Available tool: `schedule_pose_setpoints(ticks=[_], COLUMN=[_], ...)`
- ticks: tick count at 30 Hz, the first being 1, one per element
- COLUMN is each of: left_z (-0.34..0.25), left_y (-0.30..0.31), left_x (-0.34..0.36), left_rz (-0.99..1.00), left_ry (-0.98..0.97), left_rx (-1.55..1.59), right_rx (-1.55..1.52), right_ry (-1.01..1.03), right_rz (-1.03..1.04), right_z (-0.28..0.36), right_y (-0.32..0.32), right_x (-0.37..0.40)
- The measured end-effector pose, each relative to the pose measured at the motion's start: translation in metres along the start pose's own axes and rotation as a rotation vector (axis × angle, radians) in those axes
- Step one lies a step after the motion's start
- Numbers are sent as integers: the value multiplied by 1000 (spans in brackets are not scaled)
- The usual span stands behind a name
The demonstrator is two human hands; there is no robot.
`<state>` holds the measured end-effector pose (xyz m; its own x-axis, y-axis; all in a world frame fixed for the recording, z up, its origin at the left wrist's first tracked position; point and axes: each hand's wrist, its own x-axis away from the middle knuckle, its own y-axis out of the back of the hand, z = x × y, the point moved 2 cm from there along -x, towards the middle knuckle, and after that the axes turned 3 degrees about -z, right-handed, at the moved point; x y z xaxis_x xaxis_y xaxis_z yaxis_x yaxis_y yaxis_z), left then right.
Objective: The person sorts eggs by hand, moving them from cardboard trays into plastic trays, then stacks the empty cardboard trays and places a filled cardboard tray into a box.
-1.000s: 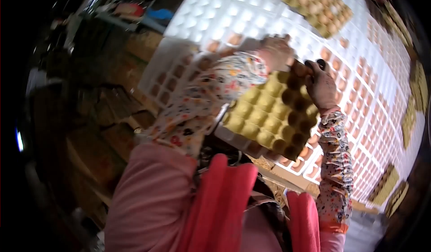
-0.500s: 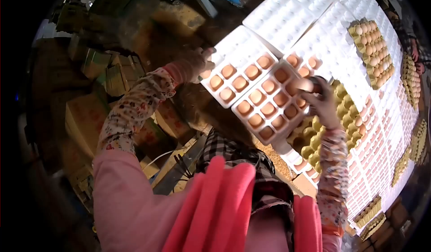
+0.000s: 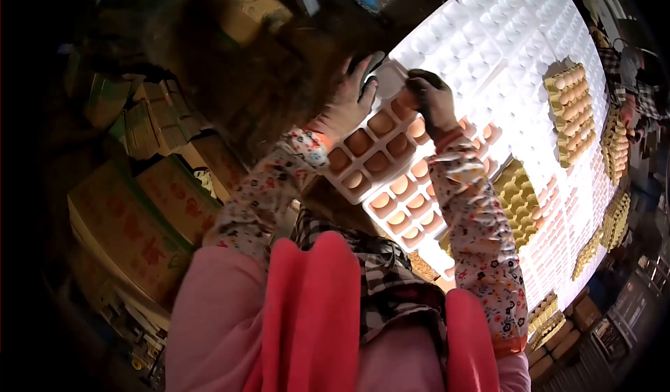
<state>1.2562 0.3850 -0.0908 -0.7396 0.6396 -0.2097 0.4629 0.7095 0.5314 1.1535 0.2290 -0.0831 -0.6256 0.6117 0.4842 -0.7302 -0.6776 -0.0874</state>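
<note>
My left hand (image 3: 349, 102) is at the upper left edge of a white foam tray (image 3: 363, 175), its dark-tipped fingers spread and no egg seen between them. Across the tray's upper end, my right hand (image 3: 434, 102) has its fingers closed around a brown egg (image 3: 405, 104), partly covered by the fingertips. Brown eggs sit in the tray's lower cells, while a cell near its top is bare. Beside it lies a second white tray (image 3: 391, 212) with lighter-looking eggs, partly behind my right forearm.
White foam trays (image 3: 488, 36) spread to the upper right. Yellow egg trays (image 3: 518, 196) rest on them, one filled with eggs (image 3: 572, 109). Cardboard boxes (image 3: 129, 231) stand at the left. At the far right are another person's hands (image 3: 630, 123).
My right hand has moved up and left, from the second tray to the upper end of the left tray. My left hand has shifted right, and more eggs are in the left tray.
</note>
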Motion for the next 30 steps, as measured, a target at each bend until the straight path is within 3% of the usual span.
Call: schedule_pose_setpoints(ticks=[1, 4, 6, 7, 8, 9, 13, 14, 16, 17, 18, 21, 23, 24, 26, 28, 30], left_z=[6, 11, 13, 10, 22, 36, 31, 8, -66, -105, -149, -262, -315, -335, -345, -342, -347], left_y=[-15, -30, -26, -23, -38, -49, -42, -49, -73, -101, -132, -233, -303, -335, -389, -392, -377], left_x=[2, 11, 18, 16, 28, 30, 18, 14, 29, 45, 66, 118, 135, 135, 132, 119, 105], left_rz=[23, 32, 102, 229, 145, -120, 1, -22, 23, 124, 221, 504, 704, 811, 990, 1006, 990], left_ry=[22, -77, -140, -293, -368, -559, -381, -400, -479, -550, -615, -770, -699, -657, -753, -786, -454], left_rx=[-42, -84, -87, -423, -650, -819, -843, -798, -534, -418, -313, -88, -261, -336, -573, -390, -187], right_rx=[200, 736, 590, 568, 551, 404, 206, 139, 196, 379, 703, 1157, 1323, 1379, 1258, 1073, 142], right_ry=[241, 478, 510, 541, 575, 326, 293, 312, 297, 212, 395, 463, 420, 470, 508, 511, 199], right_rz=[14, -59, -61, -81, -111, -71, -275, -365, -783, -900, -944, -724, -480, -476, -386, -305, -205], right_z=[-5, 1, -5, -8, -8, -4, -28, -34, -53, -44, -49, -34, -41, -38, -23, -16, -25], right_y=[-8, -30, -20, -7, 8, 25, 145, 184, 283, 325, 368, 432, 467, 476, 488, 502, 520], right_x=[-6, 1, 12, 24, 39, 66, 181, 208, 255, 276, 283, 272, 247, 240, 235, 235, 226])
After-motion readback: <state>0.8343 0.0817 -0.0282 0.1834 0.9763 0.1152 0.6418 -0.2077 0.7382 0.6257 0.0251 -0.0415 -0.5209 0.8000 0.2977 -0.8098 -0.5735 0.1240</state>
